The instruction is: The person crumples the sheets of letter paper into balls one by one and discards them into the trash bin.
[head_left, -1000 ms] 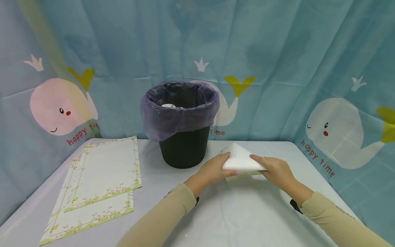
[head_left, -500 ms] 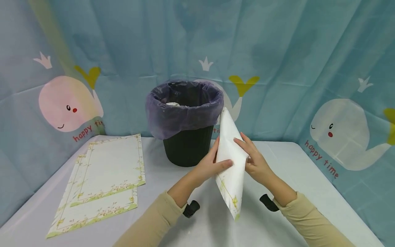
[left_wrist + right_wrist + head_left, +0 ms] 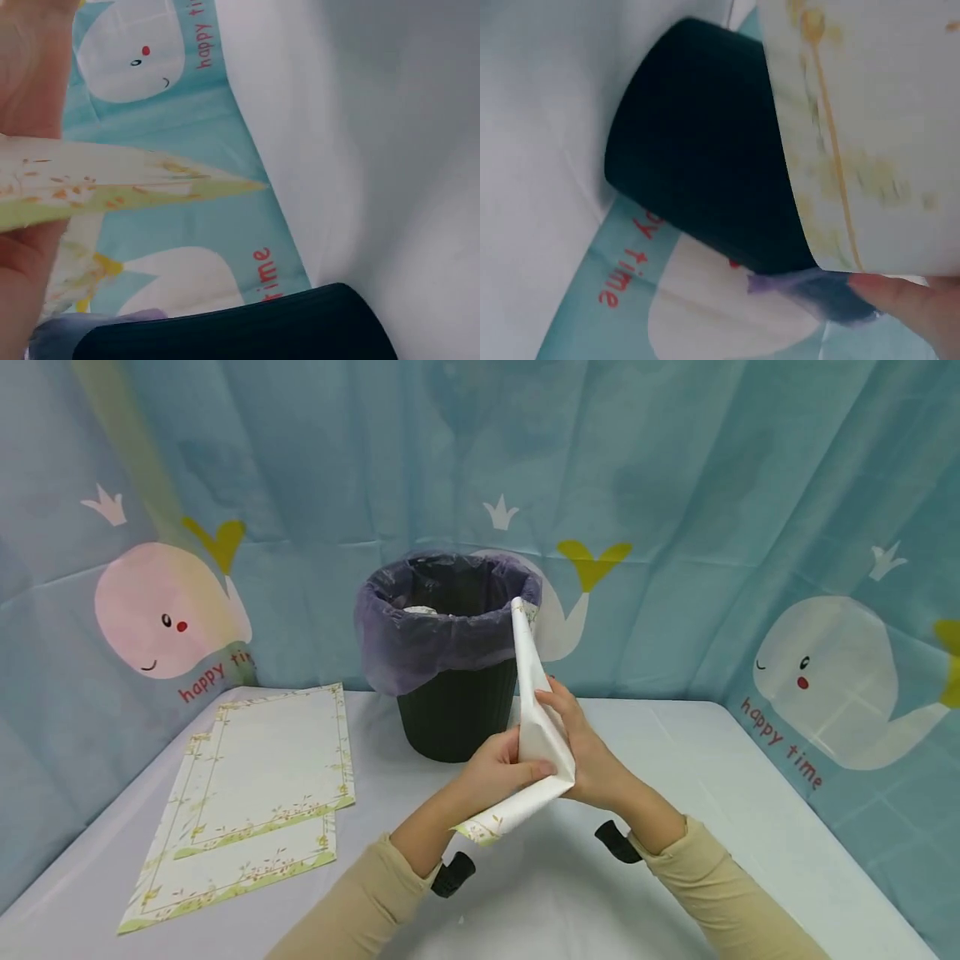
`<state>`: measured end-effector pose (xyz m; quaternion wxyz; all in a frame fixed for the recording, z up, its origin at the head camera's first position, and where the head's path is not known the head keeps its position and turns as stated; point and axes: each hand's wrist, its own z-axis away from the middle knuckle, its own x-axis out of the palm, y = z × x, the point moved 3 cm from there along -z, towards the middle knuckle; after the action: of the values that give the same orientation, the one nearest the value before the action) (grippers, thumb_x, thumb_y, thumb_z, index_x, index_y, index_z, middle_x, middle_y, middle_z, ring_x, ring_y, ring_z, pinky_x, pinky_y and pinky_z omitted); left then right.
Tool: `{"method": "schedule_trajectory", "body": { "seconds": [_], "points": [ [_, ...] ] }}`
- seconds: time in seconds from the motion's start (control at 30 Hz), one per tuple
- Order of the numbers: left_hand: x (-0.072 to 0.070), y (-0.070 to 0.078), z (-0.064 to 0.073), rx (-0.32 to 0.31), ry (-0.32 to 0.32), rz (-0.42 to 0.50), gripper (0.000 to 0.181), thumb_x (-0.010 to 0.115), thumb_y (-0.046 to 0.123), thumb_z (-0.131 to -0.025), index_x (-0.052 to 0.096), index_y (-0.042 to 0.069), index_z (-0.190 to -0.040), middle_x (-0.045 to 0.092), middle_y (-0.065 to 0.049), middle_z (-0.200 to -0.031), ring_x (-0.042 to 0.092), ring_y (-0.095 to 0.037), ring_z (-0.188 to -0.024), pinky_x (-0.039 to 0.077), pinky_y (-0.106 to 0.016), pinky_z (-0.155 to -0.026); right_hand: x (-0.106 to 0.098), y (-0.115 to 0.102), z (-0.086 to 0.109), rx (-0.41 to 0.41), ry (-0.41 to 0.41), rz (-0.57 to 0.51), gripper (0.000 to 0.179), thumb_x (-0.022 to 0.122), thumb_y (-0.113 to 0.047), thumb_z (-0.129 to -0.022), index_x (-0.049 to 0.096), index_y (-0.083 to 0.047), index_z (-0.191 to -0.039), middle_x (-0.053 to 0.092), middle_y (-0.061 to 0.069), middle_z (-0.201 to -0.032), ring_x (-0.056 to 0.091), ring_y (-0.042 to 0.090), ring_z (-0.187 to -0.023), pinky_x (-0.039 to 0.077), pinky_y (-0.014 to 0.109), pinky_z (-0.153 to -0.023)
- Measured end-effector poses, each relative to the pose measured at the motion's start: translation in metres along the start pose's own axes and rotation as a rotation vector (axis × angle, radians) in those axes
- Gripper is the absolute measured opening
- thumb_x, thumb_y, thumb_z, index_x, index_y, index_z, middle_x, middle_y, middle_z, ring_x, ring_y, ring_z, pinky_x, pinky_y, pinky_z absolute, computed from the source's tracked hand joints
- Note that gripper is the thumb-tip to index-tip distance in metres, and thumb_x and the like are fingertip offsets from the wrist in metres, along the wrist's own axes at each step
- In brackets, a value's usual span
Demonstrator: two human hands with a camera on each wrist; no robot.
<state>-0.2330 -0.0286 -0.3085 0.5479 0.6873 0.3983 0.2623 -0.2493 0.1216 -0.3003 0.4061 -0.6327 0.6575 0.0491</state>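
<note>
Bent paper [image 3: 540, 735], left hand [image 3: 489, 775] gripping, right hand [image 3: 592, 760], fingers [image 3: 553, 697] curled round it

Support: a broad, flat white table [image 3: 712, 793], its far right corner seen to be rounded. Two paper sheets are laid flat on its left side. The lower one, a white rectangular paper sheet with a printed green-and-orange leafy border [image 3: 247, 866], is placed nearer the person and is partly covered. Across it is laid a matching white rectangular sheet with the same leafy border [image 3: 273, 760], offset toward the far edge and slightly rightward. A purple-lined, dark, tapered round bin [image 3: 453, 718] is stood upright near the far edge, right of the sheets, its base set apart from them. Soft grey shadows [image 3: 543, 885] are cast on the near middle.
</note>
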Motion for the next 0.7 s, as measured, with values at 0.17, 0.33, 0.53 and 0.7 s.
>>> {"method": "schedule_trajectory", "body": {
  "seconds": [0.17,0.33,0.53,0.7],
  "points": [
    [-0.004,0.003,-0.002,0.029,-0.052,-0.078,0.023,0.057,0.002,-0.095,0.058,-0.014,-0.112,0.069,-0.020,-0.093,0.061,-0.010,-0.074,0.051,-0.023,-0.067,0.002,-0.005,0.001,-0.096,0.113,0.008,0.099,0.080,0.015,-0.062,0.037,-0.020,-0.144,0.034,0.016,-0.140,0.039,0.019,-0.119,0.051,0.036,-0.075],
    [-0.008,0.009,-0.004,-0.021,-0.111,-0.064,0.032,0.056,0.006,-0.096,0.058,-0.011,-0.123,0.068,-0.017,-0.104,0.061,-0.010,-0.080,0.051,-0.024,-0.072,0.000,-0.011,0.002,-0.170,0.218,-0.001,0.085,0.074,0.018,-0.068,0.050,-0.024,-0.137,0.049,0.013,-0.126,0.047,0.017,-0.110,0.050,0.025,-0.077],
    [-0.021,0.016,-0.001,-0.120,-0.225,-0.040,0.048,0.056,0.019,-0.093,0.053,-0.010,-0.131,0.064,-0.008,-0.115,0.057,-0.010,-0.095,0.047,-0.026,-0.084,-0.002,-0.020,0.005,-0.349,0.352,0.103,0.016,0.062,-0.013,-0.095,0.065,-0.001,-0.106,0.063,0.017,-0.098,0.059,0.025,-0.089,0.047,0.022,-0.082],
    [-0.042,0.020,-0.001,-0.068,-0.071,-0.068,0.047,0.050,0.029,-0.097,0.060,-0.009,-0.123,0.067,-0.005,-0.112,0.061,-0.016,-0.101,0.048,-0.036,-0.091,-0.010,-0.017,0.006,-0.322,0.435,0.130,0.008,0.062,-0.002,-0.090,0.063,0.001,-0.083,0.064,0.018,-0.082,0.061,0.022,-0.081,0.049,0.021,-0.079]
  ]
}}
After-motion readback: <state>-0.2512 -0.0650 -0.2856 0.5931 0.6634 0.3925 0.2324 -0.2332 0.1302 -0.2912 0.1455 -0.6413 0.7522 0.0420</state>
